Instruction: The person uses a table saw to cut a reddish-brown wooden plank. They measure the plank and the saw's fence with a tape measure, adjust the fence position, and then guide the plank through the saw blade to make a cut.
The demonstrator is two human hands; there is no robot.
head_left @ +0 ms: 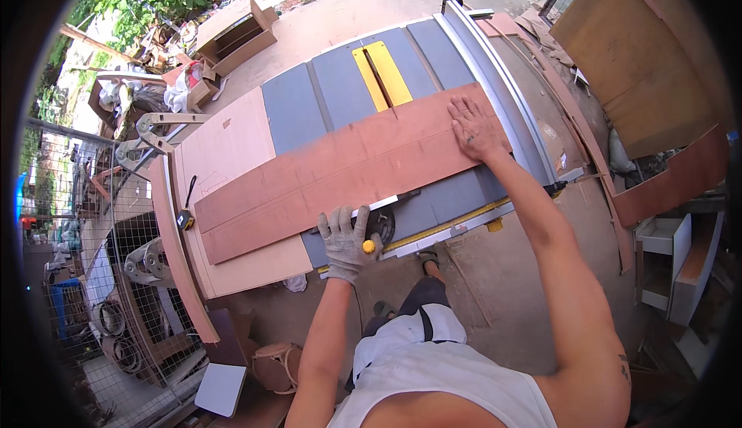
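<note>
A long reddish-brown board (325,169) lies diagonally across a grey table saw (286,103) with a yellow insert (367,65) and blade slot. My bare right hand (471,130) lies flat on the board's right end, fingers extended. My gloved left hand (344,242) rests at the board's near edge, fingers apart, against a metal mitre gauge (382,225) beside its yellow knob (369,246). A silver rip fence (510,96) runs along the saw's right side. A tape measure (185,219) sits on the pale plywood panel (243,281) left of the saw.
A wire mesh fence (85,258) and scrap stand left; a wooden box (236,34) lies behind. Large brown sheets (634,49), long strips and a white cabinet (661,258) are at right. Concrete floor (495,289) shows at my feet, with a stool (274,366) nearby.
</note>
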